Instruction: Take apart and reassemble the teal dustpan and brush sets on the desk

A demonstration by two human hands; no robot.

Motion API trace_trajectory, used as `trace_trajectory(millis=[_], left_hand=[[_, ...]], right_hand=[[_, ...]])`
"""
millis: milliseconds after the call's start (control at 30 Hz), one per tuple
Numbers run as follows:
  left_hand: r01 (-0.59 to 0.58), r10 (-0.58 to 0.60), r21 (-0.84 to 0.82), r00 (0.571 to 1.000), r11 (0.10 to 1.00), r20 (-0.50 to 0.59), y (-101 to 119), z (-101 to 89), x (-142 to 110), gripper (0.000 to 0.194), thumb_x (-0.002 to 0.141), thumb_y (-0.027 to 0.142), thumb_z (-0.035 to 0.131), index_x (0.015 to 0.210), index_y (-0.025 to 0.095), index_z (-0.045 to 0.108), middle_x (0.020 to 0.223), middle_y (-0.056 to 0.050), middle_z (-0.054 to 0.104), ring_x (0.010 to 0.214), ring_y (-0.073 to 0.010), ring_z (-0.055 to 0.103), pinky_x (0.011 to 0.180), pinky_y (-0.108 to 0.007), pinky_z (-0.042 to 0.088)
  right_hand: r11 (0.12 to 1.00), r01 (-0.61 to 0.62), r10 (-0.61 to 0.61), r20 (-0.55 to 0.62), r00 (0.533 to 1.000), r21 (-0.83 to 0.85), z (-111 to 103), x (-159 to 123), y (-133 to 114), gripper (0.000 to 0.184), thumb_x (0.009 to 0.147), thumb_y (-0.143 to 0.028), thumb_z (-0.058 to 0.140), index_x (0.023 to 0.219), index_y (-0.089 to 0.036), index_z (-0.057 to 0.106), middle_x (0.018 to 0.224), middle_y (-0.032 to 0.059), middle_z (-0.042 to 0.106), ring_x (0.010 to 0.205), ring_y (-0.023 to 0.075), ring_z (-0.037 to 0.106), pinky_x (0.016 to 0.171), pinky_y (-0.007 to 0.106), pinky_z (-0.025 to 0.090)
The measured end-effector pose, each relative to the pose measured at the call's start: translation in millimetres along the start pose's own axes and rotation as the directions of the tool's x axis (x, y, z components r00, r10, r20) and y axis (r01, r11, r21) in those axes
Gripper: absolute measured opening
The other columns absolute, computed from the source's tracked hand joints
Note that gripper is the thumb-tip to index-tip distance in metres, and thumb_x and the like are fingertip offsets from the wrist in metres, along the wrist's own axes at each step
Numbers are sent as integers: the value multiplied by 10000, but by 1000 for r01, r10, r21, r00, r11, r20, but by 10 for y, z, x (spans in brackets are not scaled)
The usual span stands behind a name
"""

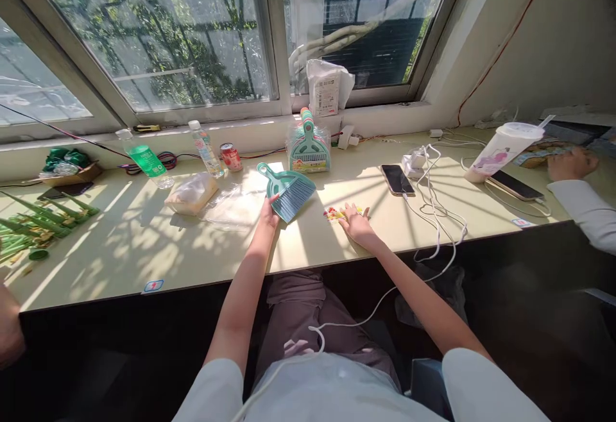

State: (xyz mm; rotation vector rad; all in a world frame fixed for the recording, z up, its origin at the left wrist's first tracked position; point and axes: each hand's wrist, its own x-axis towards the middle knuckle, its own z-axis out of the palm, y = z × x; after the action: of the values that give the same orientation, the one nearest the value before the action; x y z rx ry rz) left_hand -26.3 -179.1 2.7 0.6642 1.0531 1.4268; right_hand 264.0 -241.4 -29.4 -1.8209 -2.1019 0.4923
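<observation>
Being grasped by the left grip (269, 213), the green dustpan set (291, 196) is judged already nested but unbagged, while the printed card (332, 213) is partly covered beneath the spread, empty right grip (357, 224), its middle being obscured, and most left-side fingers are hidden under the set.

Interior of a shared workroom, of office or light-workshop type. A long pale table (308, 242) runs beneath metal-framed windows (269, 31); a small label (154, 286) marks its near edge. One co-worker's bare arm (8, 327) shows at left, another's sleeve (584, 210) at right. A dustpan set (289, 192), plastic-wrapped dustpans (309, 149) and a cabled phone (397, 179) occupy the surface.
</observation>
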Motion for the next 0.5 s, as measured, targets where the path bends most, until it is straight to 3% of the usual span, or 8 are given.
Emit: trace_trajectory(millis=[100,200,300,367,433,500], left_hand=[[91,-106,-128,988,988,-109,45,31,-44,405,882,235,797,1272,161,716,1184,-155,830,1233,-327,793,1144,-491,632],[112,-157,-265,976,958,-154,79,71,-80,345,872,113,737,1213,170,742,1038,-109,843,1130,-311,831,1070,-454,670],[113,-175,-340,972,934,-158,99,95,-100,322,912,59,654,1188,188,757,932,-70,829,1081,-282,840,1040,-422,678],[114,-173,-330,973,937,-154,104,93,-104,326,935,49,629,1201,190,755,914,-64,822,1101,-278,835,1060,-426,668],[113,-165,-302,975,947,-151,98,76,-99,332,934,45,639,1213,187,750,937,-72,827,1134,-284,826,1083,-434,655],[103,-146,-276,979,956,-141,79,52,-86,361,914,49,675,1238,194,743,997,-77,837,1145,-280,818,1091,-432,648]], right_hand=[[961,221,-237,85,968,168,-10,18,74,539,1108,-260,436,1589,-186,669,1806,190,420,1738,374,277,1410,710,97],[898,378,-409,113,906,225,-6,-8,98,562,1114,-327,448,1637,-231,630,1802,163,432,1731,381,293,1409,709,143],[892,422,-443,123,888,165,4,-71,61,538,1130,-389,454,1605,-239,658,1796,150,444,1717,393,325,1394,735,171],[892,433,-445,82,892,132,16,-120,27,476,1133,-401,485,1516,-256,728,1732,137,545,1677,393,414,1386,764,151],[890,436,-439,-8,898,134,24,-145,-9,377,1118,-376,546,1360,-273,816,1552,123,723,1574,392,565,1384,777,143],[891,417,-393,-152,907,179,8,-113,-69,284,1085,-358,626,1214,-267,863,1366,120,825,1429,393,693,1371,772,211]])
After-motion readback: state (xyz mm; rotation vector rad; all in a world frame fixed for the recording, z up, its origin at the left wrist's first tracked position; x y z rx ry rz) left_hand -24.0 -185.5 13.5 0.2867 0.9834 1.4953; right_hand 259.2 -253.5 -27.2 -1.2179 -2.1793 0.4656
